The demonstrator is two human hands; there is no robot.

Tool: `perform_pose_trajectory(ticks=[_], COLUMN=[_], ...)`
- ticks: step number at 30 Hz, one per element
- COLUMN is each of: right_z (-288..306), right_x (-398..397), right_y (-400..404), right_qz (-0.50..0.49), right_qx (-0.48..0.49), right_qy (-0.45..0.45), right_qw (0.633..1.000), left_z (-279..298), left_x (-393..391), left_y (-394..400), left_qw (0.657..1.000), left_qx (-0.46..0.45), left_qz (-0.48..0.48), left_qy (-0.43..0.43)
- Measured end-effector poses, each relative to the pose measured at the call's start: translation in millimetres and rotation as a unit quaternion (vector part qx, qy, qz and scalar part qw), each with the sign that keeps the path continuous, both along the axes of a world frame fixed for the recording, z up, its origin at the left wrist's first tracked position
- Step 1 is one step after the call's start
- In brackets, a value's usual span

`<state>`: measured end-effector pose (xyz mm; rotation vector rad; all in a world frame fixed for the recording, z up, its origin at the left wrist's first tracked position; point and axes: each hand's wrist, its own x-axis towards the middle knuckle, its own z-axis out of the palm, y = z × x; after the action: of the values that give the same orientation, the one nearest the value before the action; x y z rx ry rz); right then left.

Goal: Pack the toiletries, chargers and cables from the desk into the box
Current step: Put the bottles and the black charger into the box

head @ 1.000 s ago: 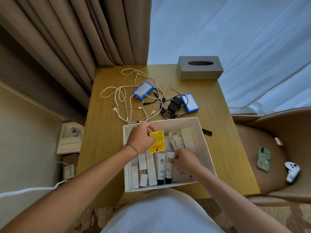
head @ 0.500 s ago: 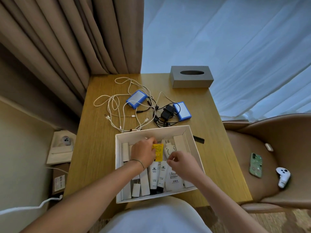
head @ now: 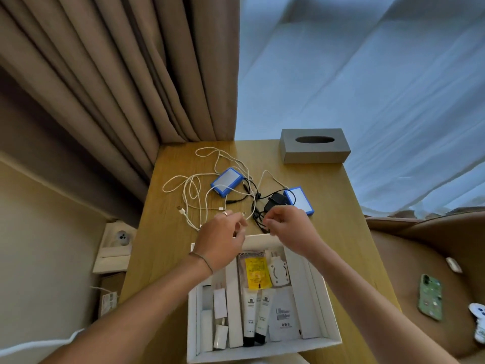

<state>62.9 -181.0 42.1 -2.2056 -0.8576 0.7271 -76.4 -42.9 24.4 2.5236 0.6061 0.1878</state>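
Note:
The white box point(head: 333, 315) lies at the desk's near edge. In it are a yellow sachet point(head: 257, 273), a white charger point(head: 278, 271), two white tubes point(head: 249, 315), a white sachet point(head: 284, 313) and several small white packets. Beyond it, on the desk, lie tangled white cables point(head: 194, 190), black cables point(head: 255, 206), a black charger point(head: 275, 202) and two blue power banks point(head: 227, 181) point(head: 300, 199). My left hand point(head: 220, 240) hovers over a white cable end with its fingers apart. My right hand point(head: 288, 227) curls over the black cables; its grip is hidden.
A grey tissue box point(head: 315, 151) stands at the back right of the wooden desk point(head: 162, 245). Curtains hang behind. A chair on the right holds a green phone point(head: 430, 298) and a white controller point(head: 479, 319). Cardboard boxes point(head: 116, 240) sit on the floor at the left.
Both hands have left the inside of the box and moved forward to the cables past its far edge. The yellow sachet now lies in the box, let go.

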Motion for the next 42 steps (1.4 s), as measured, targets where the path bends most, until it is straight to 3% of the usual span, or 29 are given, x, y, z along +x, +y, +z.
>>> perform_pose_trajectory(ticks=[10,16,21,31,42], right_z=[-31.9,-58.3,-72.5,-108.5,-131.5], right_x=[61.9,81.2,93.5,101.9,99.8], right_y=[47.0,40.0,22.6,29.5,52.9], right_qz=[-0.011,-0.017,-0.049,0.034,0.094], right_qx=[-0.058,-0.094,-0.15,-0.305,-0.376], right_qy=[0.024,0.049,0.042,0.011,-0.054], right_qw=[0.998,0.994,0.987,0.952,0.92], left_z=[-30.0,-64.5,-85.5,-96.8,-45.2], left_x=[46.6,66.4,72.3,67.1,55.8], left_y=[74.5,81.6,80.6,89.7,101.9], left_qw=[0.981,0.94,0.91,0.92,0.965], left_qx=[-0.016,0.048,0.087,0.096,0.035], left_qz=[0.03,-0.044,-0.099,-0.123,0.019], left_qy=[0.189,0.335,0.394,0.359,0.258])
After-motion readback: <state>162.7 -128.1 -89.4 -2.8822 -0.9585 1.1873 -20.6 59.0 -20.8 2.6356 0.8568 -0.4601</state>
